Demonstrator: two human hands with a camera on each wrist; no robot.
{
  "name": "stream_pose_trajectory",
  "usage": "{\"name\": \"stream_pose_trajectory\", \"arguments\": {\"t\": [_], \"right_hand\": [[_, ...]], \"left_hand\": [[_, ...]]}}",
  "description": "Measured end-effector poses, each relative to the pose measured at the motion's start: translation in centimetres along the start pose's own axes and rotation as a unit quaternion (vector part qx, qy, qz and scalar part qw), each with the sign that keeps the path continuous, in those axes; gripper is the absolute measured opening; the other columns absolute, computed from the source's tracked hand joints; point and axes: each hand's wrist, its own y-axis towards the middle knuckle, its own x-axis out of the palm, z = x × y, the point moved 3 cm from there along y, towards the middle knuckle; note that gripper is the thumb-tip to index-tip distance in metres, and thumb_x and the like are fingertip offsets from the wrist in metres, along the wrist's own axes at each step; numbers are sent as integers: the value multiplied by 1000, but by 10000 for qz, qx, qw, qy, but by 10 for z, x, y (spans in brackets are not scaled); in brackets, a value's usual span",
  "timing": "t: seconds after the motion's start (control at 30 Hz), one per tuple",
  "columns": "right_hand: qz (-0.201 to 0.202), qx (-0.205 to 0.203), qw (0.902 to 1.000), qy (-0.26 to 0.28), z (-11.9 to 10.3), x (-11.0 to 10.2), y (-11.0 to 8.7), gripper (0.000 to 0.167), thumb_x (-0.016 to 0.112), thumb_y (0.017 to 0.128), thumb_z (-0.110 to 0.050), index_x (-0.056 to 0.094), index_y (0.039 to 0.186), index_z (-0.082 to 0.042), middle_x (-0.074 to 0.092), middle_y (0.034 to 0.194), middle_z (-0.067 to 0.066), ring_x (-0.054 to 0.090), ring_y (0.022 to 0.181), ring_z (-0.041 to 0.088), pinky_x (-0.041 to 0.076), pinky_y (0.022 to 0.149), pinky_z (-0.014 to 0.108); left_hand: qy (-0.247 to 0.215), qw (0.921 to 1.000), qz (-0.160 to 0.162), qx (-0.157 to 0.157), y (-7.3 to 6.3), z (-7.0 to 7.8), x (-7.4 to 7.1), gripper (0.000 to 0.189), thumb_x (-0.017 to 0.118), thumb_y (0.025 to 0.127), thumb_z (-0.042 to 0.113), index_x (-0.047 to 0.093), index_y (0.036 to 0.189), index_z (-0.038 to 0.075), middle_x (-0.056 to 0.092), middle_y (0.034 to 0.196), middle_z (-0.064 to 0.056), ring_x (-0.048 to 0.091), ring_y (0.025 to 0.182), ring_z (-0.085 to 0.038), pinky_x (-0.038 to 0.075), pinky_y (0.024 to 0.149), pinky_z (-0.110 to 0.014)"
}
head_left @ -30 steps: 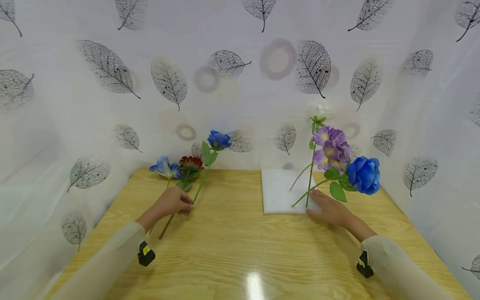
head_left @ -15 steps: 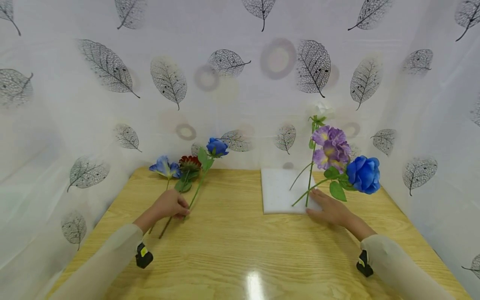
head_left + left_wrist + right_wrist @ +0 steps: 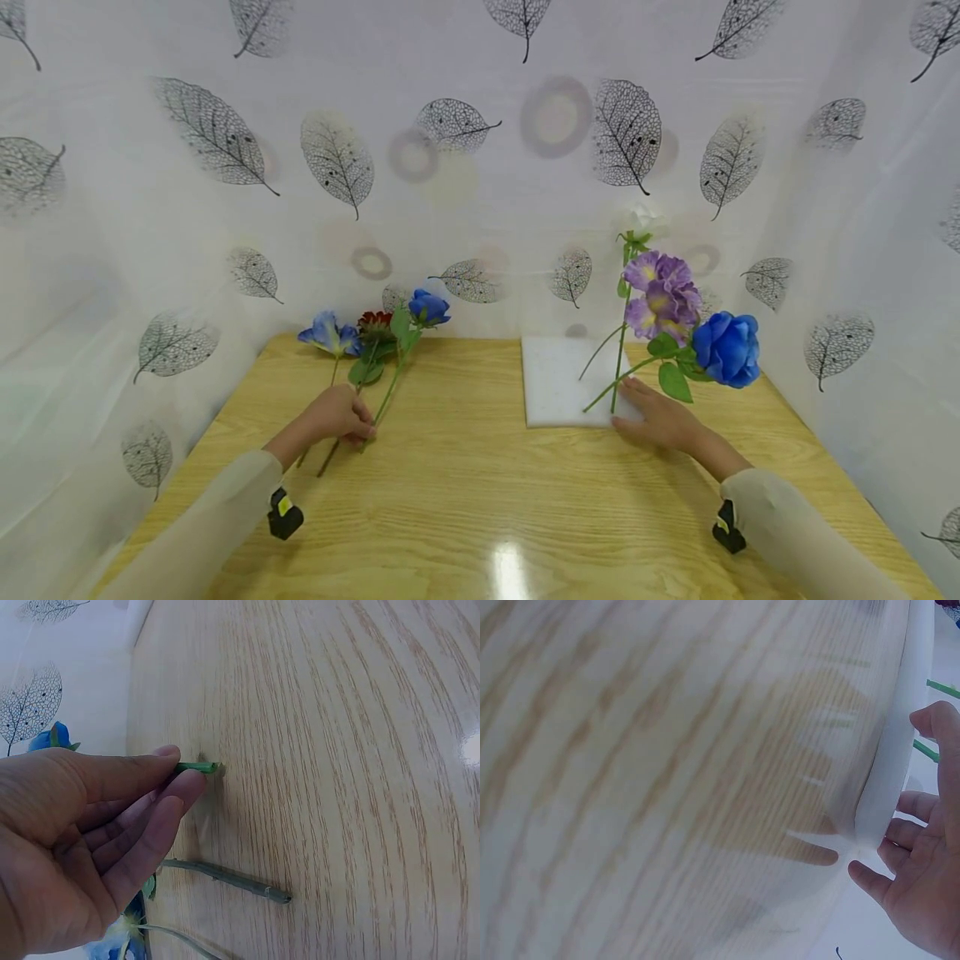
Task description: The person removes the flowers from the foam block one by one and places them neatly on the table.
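Observation:
My left hand [image 3: 337, 417] pinches the lower stem of a blue artificial rose [image 3: 429, 307] between thumb and fingertips. In the left wrist view, the cut end of its green stem [image 3: 199, 767] pokes out past the fingertips, close over the table. My right hand [image 3: 660, 419] rests at the right front corner of a white foam board [image 3: 555, 392], thumb at its front edge and fingers spread along its side. Standing in the board are a white flower [image 3: 645, 222], a purple flower [image 3: 663, 296] and a second blue rose [image 3: 726, 350], which leans right over the hand.
Left of the held rose, a pale blue flower [image 3: 330, 334] and a dark red flower [image 3: 377, 327] lie on the wooden table [image 3: 450, 500], their stems running under the left hand. A leaf-printed white curtain [image 3: 480, 200] hangs behind the table and along both sides.
My left hand has drawn slightly left and toward me with the blue rose, whose bloom is now lower and further left. The right hand and the foam board have stayed put.

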Motion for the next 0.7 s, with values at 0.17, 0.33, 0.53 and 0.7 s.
{"name": "stream_pose_trajectory", "arguments": {"t": [0.17,0.33,0.53,0.7], "right_hand": [[10,-5,10000,-29,1,1,-1,77,59,101,-47,41,151,8,31,160,31,34,145,52,37,113,65],[5,4,10000,-17,0,0,-1,77,59,101,-47,40,152,8,31,160,31,33,146,52,36,113,65],[44,-46,10000,18,-3,-2,-1,76,59,101,-47,41,151,8,32,160,32,34,145,53,36,112,66],[34,-40,10000,30,-2,-2,-1,77,59,101,-47,41,151,9,31,160,32,33,145,53,36,113,66]], "left_hand": [[-235,9994,-54,-242,-1,-2,0,7,80,86,6,80,84,0,76,72,-8,72,60,-16,61,61,-32],[-491,9976,-155,-457,-3,-1,0,8,79,86,4,79,86,-3,77,78,-11,73,62,-17,63,63,-32],[-692,9951,-276,-643,-4,-4,2,8,78,87,3,79,90,-5,76,82,-11,73,62,-16,63,63,-32],[-677,9947,-311,-710,-4,-4,3,8,77,88,4,79,89,-4,76,80,-10,72,62,-15,63,63,-31]]}}
